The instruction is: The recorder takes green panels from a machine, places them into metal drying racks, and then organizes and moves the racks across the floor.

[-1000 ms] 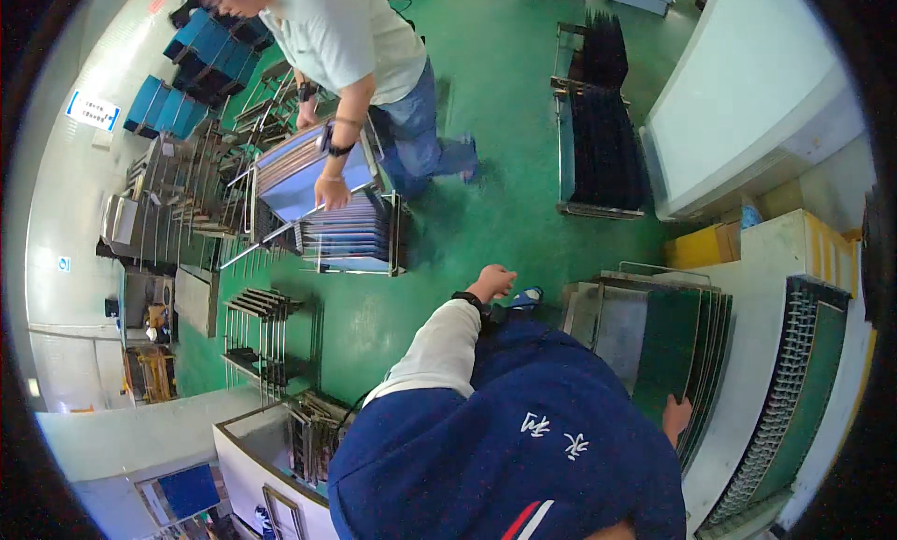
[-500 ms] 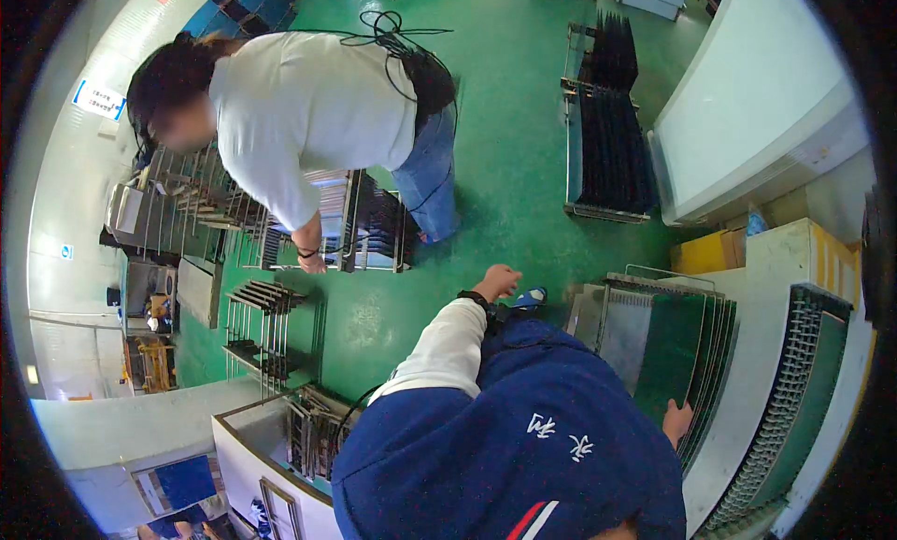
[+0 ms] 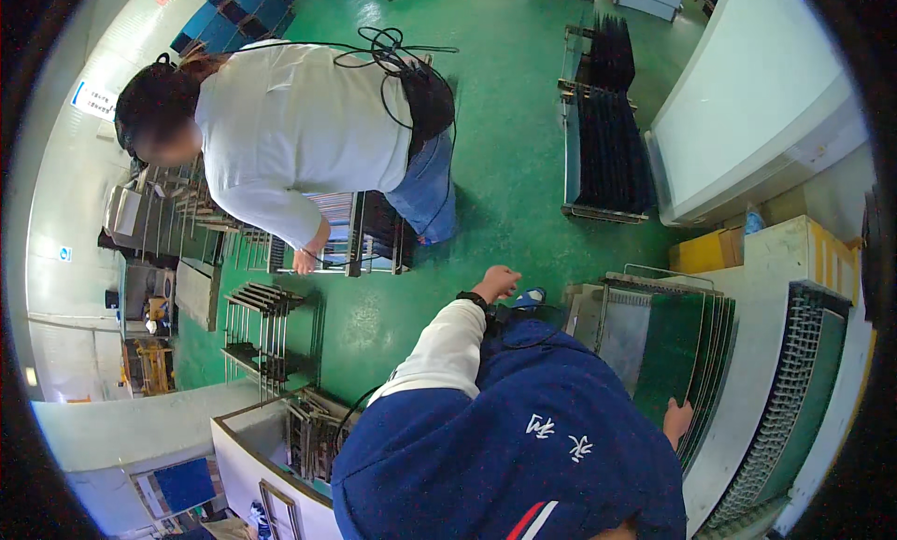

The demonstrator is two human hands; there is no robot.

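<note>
My left hand hangs in front of my body, with a dark band at the wrist. Its fingers are loosely bent and nothing shows in them. At my right side, my right hand grips the near edge of a thin green panel, its thumb side showing; part of its grip is hidden. The panel stands upright in a metal rack among several other thin panels.
A person in a white top bends over a rack of panels. Near it stands a slotted metal rack. A rack of dark panels is beyond, beside a large white cabinet. At right are a yellow box and a chain conveyor.
The other person has leaned a little further left, their hand shifting slightly left over the rack. My two hands have stayed in place.
</note>
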